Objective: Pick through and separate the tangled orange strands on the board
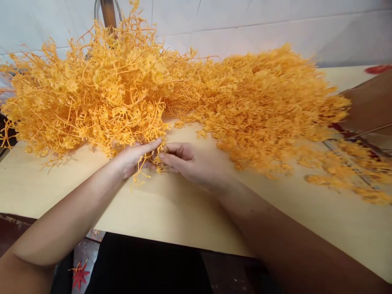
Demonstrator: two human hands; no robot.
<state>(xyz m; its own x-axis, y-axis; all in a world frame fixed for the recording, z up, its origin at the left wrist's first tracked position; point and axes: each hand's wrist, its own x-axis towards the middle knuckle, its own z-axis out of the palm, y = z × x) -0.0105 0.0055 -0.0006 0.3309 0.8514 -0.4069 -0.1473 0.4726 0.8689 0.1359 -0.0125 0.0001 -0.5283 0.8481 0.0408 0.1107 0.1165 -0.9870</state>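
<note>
Covering much of the pale table (pixel 147 208), orange sprigs (pixel 116 90) near white wall (pixel 196 24).

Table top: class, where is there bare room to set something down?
Bare table shows between the left forearm and right forearm; left of the left forearm, in front of the tangled orange heap; and right of the right forearm, in front of the flatter orange pile. Along the back it is crowded, where heap and pile meet.

no readable text, labels, brands, numbers or signs on anything in view.
</note>
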